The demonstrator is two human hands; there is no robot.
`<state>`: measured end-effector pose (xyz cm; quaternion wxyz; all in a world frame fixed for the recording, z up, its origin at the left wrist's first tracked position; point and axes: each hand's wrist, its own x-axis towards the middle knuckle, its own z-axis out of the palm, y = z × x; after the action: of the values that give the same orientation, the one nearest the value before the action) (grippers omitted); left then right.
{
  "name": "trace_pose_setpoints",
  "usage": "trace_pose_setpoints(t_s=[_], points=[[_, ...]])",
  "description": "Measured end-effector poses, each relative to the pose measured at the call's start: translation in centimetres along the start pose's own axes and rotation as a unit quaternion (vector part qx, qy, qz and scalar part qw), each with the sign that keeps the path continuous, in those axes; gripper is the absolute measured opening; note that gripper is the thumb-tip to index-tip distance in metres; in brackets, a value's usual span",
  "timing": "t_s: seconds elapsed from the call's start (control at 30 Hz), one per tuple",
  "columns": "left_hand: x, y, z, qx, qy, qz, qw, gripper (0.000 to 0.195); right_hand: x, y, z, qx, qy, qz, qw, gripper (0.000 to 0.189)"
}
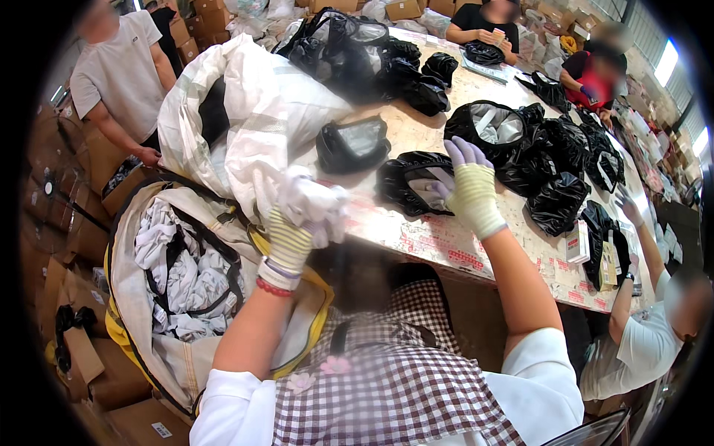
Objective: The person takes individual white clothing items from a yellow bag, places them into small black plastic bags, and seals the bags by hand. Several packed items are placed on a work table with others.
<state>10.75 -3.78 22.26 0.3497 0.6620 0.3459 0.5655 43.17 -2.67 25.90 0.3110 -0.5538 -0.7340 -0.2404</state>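
Observation:
My left hand (pixel 293 237), in a striped knit glove with a red bead bracelet at the wrist, grips a crumpled white cloth bundle (pixel 312 198), blurred by motion. It is raised above the table's near left edge. My right hand (pixel 474 189), gloved likewise, is spread with nothing in it. Its thumb overlaps a glossy black bag-like piece (pixel 396 187) with a pale inside; I cannot tell whether they touch. Another black piece with a pale inside (pixel 354 145) lies farther left. Beyond my right fingers sits an open black piece (pixel 485 125) with white material in it.
A large white woven sack (pixel 256 111) lies on the table's left. Below it gapes a yellow-edged bag (pixel 184 357) of white cloth pieces (pixel 195 279). More black pieces (pixel 558 161) cover the right side of the table (pixel 424 240). A small box (pixel 578 242) stands there; several people work around.

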Motion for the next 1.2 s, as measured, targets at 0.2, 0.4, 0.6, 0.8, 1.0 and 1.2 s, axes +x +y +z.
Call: trace_pose_setpoints(t_s=[0.2, 0.4, 0.6, 0.8, 1.0, 1.2], points=[[-1.9, -2.3, 1.4, 0.253, 0.130, 0.110, 0.952, 0.042, -1.0, -2.7, 5.4, 0.432, -0.177, 0.301, 0.831, 0.025], [-0.2, -0.5, 8.7, 0.270, -0.123, 0.114, 0.948, 0.034, -5.8, -6.9, 7.2, 0.687, -0.086, 0.434, 0.576, 0.030], [0.7, 0.4, 8.1, 0.454, -0.182, 0.000, 0.872, 0.035, -3.3, -7.9, -0.4, 0.608, 0.031, 0.405, 0.682, 0.028], [1.9, 0.1, 2.0, 0.527, -0.191, -0.064, 0.825, 0.025, -2.2, -4.7, -1.7, 0.386, -0.022, 0.283, 0.878, 0.015], [1.0, 4.7, 5.8, -0.324, -0.178, -0.320, 0.873, 0.010, -5.8, -9.2, 1.8, 0.549, -0.052, 0.324, 0.768, 0.026], [-1.3, -2.7, 10.7, -0.413, -0.214, -0.073, 0.883, 0.049, -4.0, -12.1, -3.1, 0.691, 0.013, 0.337, 0.639, 0.026]])
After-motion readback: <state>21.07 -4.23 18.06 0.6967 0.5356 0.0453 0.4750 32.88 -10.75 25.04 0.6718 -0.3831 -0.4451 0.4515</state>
